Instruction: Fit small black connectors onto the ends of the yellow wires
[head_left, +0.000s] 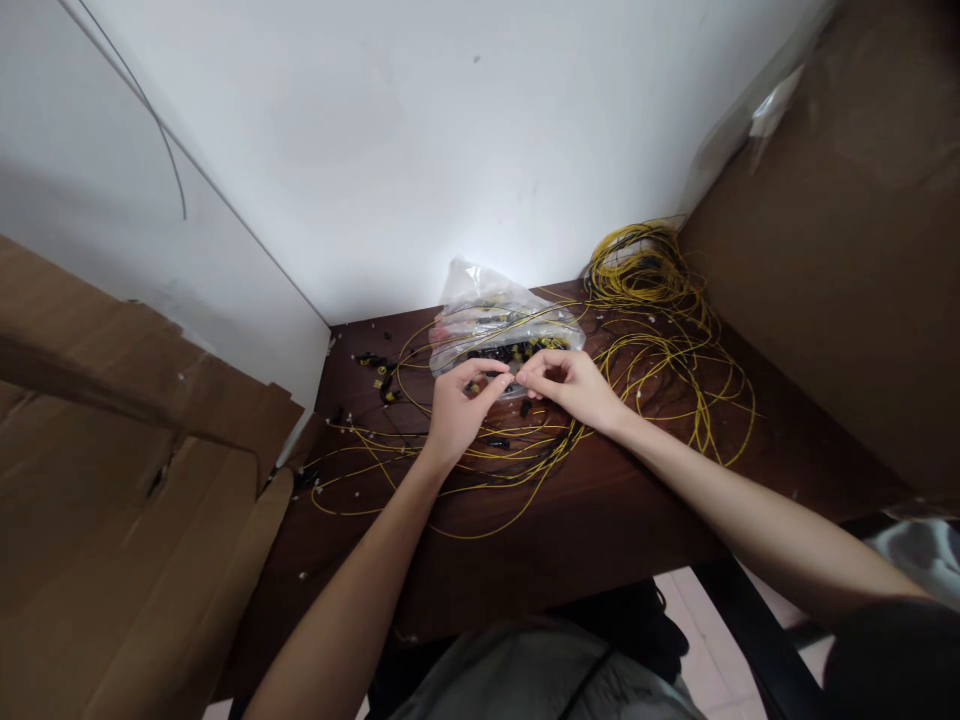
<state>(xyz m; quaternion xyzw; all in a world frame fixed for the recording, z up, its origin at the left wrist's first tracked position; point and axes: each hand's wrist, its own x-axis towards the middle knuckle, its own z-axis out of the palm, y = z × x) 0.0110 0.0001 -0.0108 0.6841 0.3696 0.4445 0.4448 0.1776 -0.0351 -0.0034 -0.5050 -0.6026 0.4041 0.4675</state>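
Note:
My left hand (pixel 463 405) and my right hand (pixel 568 385) meet over the dark table, fingertips pinched together. Whatever sits between the fingertips is too small to make out. Just behind them lies a clear plastic bag (pixel 487 300) with small black and yellow parts (pixel 517 350) in its mouth. Thin yellow cables (pixel 525 465) run loosely under both wrists. A small black piece (pixel 497 442) rests on the table below my hands.
A coiled bundle of yellow cable (pixel 637 265) stands at the back right, with looser loops in front. Small black and yellow pieces (pixel 386 385) lie to the left. Cardboard (pixel 112 530) borders the left side, a brown carton (pixel 840 250) the right, and a white wall (pixel 390 150) the back.

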